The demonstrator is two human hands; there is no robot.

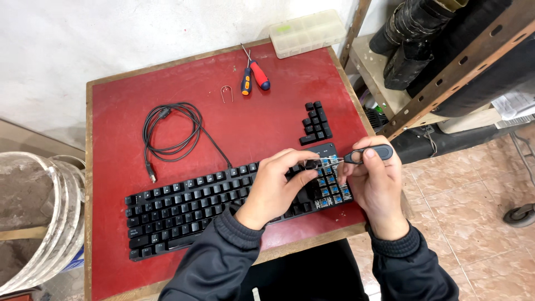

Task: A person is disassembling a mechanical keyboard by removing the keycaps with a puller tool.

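Fingers of left hand pinch the puller's wire end, right hand clamped on keycap puller — w/ a skewed tug, blue switches at kbd's 3 o'clock end could bend, or loose keycaps at 12 scatter.

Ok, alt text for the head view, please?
Over a black mechanical keyboard on a red table, the right hand holds a wire keycap puller and the left hand pinches its tip; removed keycaps lie behind.

Hands over black keyboard, right gripping keycap puller, red table
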